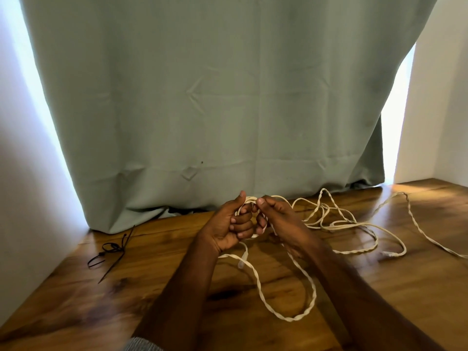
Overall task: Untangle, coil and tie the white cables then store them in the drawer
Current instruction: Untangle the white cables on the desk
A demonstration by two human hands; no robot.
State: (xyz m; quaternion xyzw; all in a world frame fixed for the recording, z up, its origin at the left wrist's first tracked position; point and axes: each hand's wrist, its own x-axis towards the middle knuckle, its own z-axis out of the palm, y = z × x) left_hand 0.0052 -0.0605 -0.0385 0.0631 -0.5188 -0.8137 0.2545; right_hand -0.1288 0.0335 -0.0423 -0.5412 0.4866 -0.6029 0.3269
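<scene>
Gripping a small coil (249,198) of the white cable (298,279), the left hand (229,225) has its fingers curled round the loops, thumb up. Right hand (274,216) pinches the same coil from the other side, fingers bent. Loose cable trails in tangled loops over the wooden surface (157,252) to the right; black zip ties (111,252) lie left, near the green curtain (202,97).

Two bare forearms reach in from the lower edge; each ends in a bare hand, the left hand (229,225) and the right hand (278,219); no rings, watch or bands show on fingers (244,220) or wrists; well back from the fingers, at the left elbow, a grey ribbed sleeve (141,345) edge shows, pushed up; the right arm is bare all the way to the frame edge.
</scene>
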